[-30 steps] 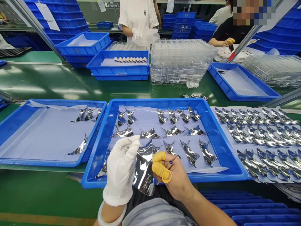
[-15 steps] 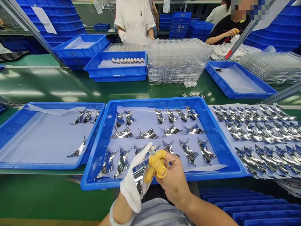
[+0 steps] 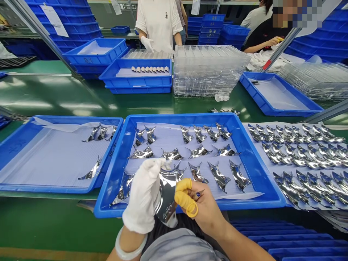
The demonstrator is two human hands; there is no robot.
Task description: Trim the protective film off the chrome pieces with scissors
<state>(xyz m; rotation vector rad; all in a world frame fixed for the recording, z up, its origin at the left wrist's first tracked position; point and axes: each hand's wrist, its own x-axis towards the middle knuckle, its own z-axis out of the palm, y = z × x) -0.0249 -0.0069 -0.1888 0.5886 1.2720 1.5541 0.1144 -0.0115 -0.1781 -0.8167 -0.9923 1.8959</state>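
Holding a shiny metal piece (image 3: 166, 195) between them, both hands hover over the near rim of the middle blue tray (image 3: 179, 116). The left hand (image 3: 143, 195), in a white glove, curls its fingers together around the piece's left side. The right hand (image 3: 202, 210) pinches the right edge between thumb and forefinger, both capped in yellow rubber covers (image 3: 182, 197). Similar pieces lie in rows in this tray, a few in the left tray (image 3: 16, 145), and many on a sheet (image 3: 299, 152) to the right.

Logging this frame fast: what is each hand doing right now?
Left hand: closed on the shiny metal piece.
Right hand: pinching the same piece's edge.
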